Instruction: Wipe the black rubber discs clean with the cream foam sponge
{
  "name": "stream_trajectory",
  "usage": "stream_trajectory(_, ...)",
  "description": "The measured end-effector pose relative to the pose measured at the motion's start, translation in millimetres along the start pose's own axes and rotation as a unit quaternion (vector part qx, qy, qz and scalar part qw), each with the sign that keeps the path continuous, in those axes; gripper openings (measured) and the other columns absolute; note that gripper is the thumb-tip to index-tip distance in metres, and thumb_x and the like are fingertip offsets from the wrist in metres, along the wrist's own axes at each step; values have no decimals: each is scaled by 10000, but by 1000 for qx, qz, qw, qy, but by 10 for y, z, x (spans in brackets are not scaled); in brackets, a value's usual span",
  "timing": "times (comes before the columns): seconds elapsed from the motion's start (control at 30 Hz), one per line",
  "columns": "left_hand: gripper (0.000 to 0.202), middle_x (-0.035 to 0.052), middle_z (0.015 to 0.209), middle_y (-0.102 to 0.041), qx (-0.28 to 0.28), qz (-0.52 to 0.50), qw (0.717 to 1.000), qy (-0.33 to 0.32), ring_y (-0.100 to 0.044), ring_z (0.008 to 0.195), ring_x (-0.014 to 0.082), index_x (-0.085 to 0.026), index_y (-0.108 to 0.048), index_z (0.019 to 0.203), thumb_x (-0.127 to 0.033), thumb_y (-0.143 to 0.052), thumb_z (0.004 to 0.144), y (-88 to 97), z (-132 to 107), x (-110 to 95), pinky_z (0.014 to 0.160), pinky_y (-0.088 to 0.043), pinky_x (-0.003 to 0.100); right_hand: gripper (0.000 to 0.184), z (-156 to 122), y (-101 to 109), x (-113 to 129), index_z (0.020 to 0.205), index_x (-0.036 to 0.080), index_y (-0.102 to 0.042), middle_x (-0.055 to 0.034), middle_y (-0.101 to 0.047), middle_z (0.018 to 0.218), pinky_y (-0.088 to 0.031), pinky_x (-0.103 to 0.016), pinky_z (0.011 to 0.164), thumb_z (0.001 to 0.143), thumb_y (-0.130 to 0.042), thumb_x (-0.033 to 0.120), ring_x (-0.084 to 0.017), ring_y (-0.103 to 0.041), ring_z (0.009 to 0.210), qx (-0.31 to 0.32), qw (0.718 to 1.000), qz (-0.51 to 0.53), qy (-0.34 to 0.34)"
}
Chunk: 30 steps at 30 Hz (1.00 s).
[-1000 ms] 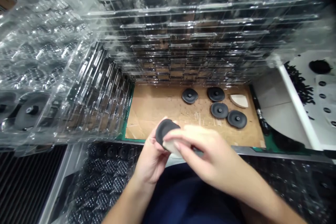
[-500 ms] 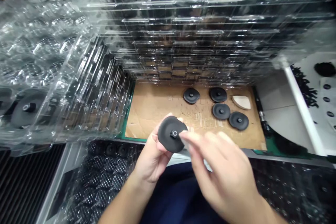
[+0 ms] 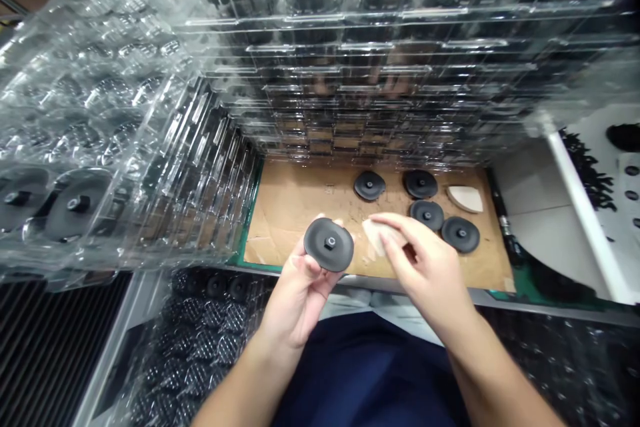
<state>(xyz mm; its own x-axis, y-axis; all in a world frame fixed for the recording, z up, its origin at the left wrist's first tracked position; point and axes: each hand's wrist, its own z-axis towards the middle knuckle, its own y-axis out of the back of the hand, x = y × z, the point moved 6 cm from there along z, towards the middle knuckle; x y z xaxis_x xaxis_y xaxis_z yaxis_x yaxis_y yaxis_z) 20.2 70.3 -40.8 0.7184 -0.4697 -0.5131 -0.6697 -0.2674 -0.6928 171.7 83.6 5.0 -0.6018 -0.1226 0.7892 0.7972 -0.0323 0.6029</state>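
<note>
My left hand [image 3: 300, 287] grips a black rounded disc [image 3: 341, 247] by its edge, with the short hollow stub at its centre facing up. To the right of it, my right hand [image 3: 425, 253] pinches a pale, wedge-shaped pad [image 3: 375, 235], apart from the disc. Whether the pad is cloth, foam or sanding material I cannot tell. Below both hands lies a cardboard sheet [image 3: 290, 200]. On it rest several more black discs [image 3: 461, 235], stubs up, and a second pale wedge-shaped pad [image 3: 466, 199] at the right.
Tall stacks of clear plastic trays [image 3: 350, 53] rise behind the cardboard, with another stack of trays [image 3: 100, 133] at the left. Black parts sit in their top pockets. A white-edged bin [image 3: 583, 213] stands at the right. More trays [image 3: 200, 340] lie lower left.
My right hand has moved away from the disc, and the pale pad in its fingers now shows clearly. My left hand has tilted the disc slightly. The view has shifted a little.
</note>
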Motion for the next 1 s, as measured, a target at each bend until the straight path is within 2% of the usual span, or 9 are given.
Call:
stream_trajectory(0.13, 669, 72, 1201, -648, -6, 6, 1000, -3, -634, 1051, 223, -243, -562, 1238, -342, -794, 618, 31, 7, -13, 913, -503, 292, 266, -116, -277, -545, 1070, 188, -640, -65, -694, 1056, -511, -315, 750, 882, -474, 275, -204, -653, 898, 18, 998, -9, -67)
stream_trajectory(0.27, 669, 77, 1189, -654, -7, 5, 1000, -3, -645, 1028, 221, -235, -562, 1237, -324, -798, 617, 33, 8, -13, 912, -506, 295, 219, -239, -454, -686, 944, 212, -707, -34, -733, 859, -520, -305, 691, 860, -512, 268, -194, -673, 781, 65, 996, 13, -57)
stream_trajectory(0.4, 551, 67, 1165, -669, -5, 6, 1000, -5, -637, 1030, 204, -215, -639, 1123, -312, -808, 607, 4, 4, 30, 887, -518, 276, 246, -108, -168, -299, 1071, 213, -654, -53, -701, 1016, -507, -283, 673, 897, -495, 282, -175, -652, 822, 2, 998, 38, -56)
stream_trajectory(0.47, 533, 60, 1126, -685, 2, 18, 1000, 7, -641, 1007, 195, -217, -644, 1113, -302, -808, 613, -22, -8, 73, 859, -523, 257, 263, -33, 21, 83, 1137, 210, -611, -55, -677, 1077, -490, -289, 730, 905, -494, 243, -173, -631, 884, -48, 997, 64, 9)
stream_trajectory(0.53, 498, 66, 1101, -690, 14, 40, 999, 33, -641, 999, 202, -210, -638, 1119, -292, -784, 649, -42, -25, 115, 855, -520, 263, 261, -14, 85, 460, 1126, 160, -603, -72, -683, 1044, -467, -308, 770, 905, -467, 173, -179, -617, 891, -28, 991, 71, 109)
stream_trajectory(0.6, 479, 64, 1094, -687, 10, 62, 997, 43, -640, 999, 213, -211, -634, 1112, -262, -775, 657, -28, -37, 119, 856, -517, 273, 238, -29, 16, 650, 1073, 142, -619, -58, -699, 963, -455, -297, 739, 900, -456, 131, -166, -614, 827, 61, 984, 76, 147)
stream_trajectory(0.7, 509, 25, 1016, -696, -16, 77, 996, 30, -654, 934, 184, -226, -648, 1065, -207, -814, 585, 6, -43, 95, 814, -517, 232, 199, -26, -107, 654, 991, 172, -645, -9, -702, 863, -436, -264, 665, 892, -480, 121, -138, -605, 735, 149, 978, 77, 122)
stream_trajectory(0.83, 422, 54, 948, -704, 28, 79, 994, 67, -643, 950, 213, -180, -678, 981, -327, -803, 606, -60, -68, 157, 864, -505, 277, 247, 18, -19, 653, 1051, 104, -620, -84, -690, 939, -422, -307, 715, 906, -421, 129, -177, -599, 802, 29, 987, 46, 152)
stream_trajectory(1.0, 526, 17, 995, -706, 37, 61, 995, 69, -636, 939, 164, -219, -673, 1040, -200, -837, 541, -57, -108, 81, 831, -495, 205, 197, -144, 13, 594, 1014, 184, -622, 10, -668, 795, -398, -257, 653, 896, -475, 126, -121, -558, 674, 149, 978, 63, 132)
